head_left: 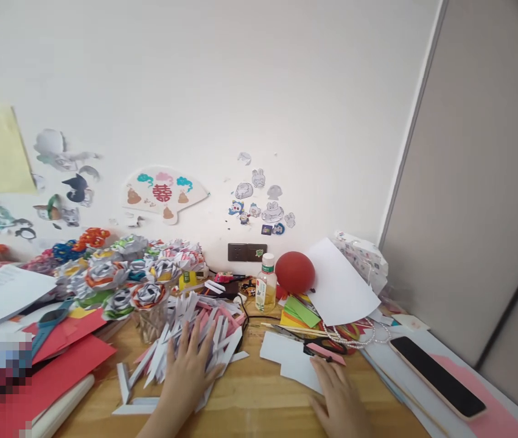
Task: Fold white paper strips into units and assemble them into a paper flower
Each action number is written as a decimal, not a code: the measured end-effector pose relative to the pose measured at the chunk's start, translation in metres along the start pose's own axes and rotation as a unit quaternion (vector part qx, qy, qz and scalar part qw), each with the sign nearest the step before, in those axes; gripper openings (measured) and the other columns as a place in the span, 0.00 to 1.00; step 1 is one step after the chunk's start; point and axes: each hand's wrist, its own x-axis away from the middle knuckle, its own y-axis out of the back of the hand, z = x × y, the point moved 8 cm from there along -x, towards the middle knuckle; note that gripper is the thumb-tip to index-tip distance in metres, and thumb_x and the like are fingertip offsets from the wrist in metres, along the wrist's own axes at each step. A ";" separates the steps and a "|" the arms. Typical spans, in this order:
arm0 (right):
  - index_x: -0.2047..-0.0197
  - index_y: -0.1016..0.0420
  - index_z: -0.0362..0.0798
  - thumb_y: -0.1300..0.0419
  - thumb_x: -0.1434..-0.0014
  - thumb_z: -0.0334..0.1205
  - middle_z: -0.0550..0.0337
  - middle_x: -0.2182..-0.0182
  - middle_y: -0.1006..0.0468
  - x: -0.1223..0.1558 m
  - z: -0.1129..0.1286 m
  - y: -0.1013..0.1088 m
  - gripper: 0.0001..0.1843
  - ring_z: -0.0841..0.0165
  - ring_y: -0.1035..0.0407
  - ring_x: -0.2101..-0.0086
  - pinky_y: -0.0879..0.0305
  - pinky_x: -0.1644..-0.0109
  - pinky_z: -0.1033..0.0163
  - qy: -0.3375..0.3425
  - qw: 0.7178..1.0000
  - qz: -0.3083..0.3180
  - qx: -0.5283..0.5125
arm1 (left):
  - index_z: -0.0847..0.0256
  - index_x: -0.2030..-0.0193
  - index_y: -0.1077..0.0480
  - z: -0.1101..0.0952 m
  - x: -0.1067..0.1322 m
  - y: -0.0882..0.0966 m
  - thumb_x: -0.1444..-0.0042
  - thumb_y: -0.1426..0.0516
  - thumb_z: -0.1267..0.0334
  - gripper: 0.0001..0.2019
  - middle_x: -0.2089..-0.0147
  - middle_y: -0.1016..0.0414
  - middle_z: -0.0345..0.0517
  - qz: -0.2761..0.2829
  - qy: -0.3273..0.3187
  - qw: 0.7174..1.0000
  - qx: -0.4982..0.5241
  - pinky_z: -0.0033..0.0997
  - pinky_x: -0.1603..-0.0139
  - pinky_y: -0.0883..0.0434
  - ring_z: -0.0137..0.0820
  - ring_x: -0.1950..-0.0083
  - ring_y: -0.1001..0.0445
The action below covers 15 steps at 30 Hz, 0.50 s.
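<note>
My left hand (188, 368) lies with its fingers spread on a heap of folded white and pink paper strips (229, 350). A few white strips (137, 406) lie apart at the heap's left front. My right hand (338, 395) rests palm down on the wooden table, its fingers stretched out over the edge of some white paper pieces (277, 351). Just beyond those fingertips are black-handled scissors (335, 345) and a short pink paper strip (325, 352). Neither hand grips anything that I can see.
Folded paper flowers (106, 274) crowd the back left. Red paper sheets (76, 362) lie at the left. A bottle (266, 286) and red balloon (295, 272) stand by the wall. At the right are a phone (436, 374), bead string (380, 334) and white sheet (341, 283).
</note>
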 end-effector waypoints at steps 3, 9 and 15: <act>0.48 0.34 0.49 0.46 0.52 0.31 0.54 0.52 0.29 -0.005 0.008 0.004 0.25 0.55 0.37 0.53 0.44 0.48 0.53 0.007 0.999 0.000 0.035 | 0.56 0.41 0.41 -0.002 0.000 0.001 0.49 0.48 0.54 0.27 0.35 0.49 0.54 -0.029 0.011 0.999 -0.012 0.57 0.40 0.62 0.51 0.34 0.60; 0.59 0.29 0.47 0.43 0.52 0.28 0.54 0.62 0.25 -0.019 0.022 0.002 0.15 0.59 0.34 0.62 0.40 0.58 0.57 0.053 0.990 -0.030 0.128 | 0.57 0.43 0.38 -0.025 0.004 0.021 0.47 0.49 0.55 0.24 0.37 0.46 0.56 -0.143 -0.090 0.985 0.039 0.54 0.39 0.58 0.48 0.34 0.56; 0.69 0.30 0.47 0.43 0.48 0.25 0.59 0.72 0.27 -0.030 0.024 -0.004 0.08 0.63 0.34 0.67 0.40 0.64 0.60 0.155 0.965 -0.120 0.174 | 0.55 0.45 0.37 -0.061 0.023 0.042 0.48 0.47 0.58 0.22 0.40 0.40 0.52 -0.214 -0.228 0.949 0.038 0.50 0.37 0.62 0.45 0.34 0.57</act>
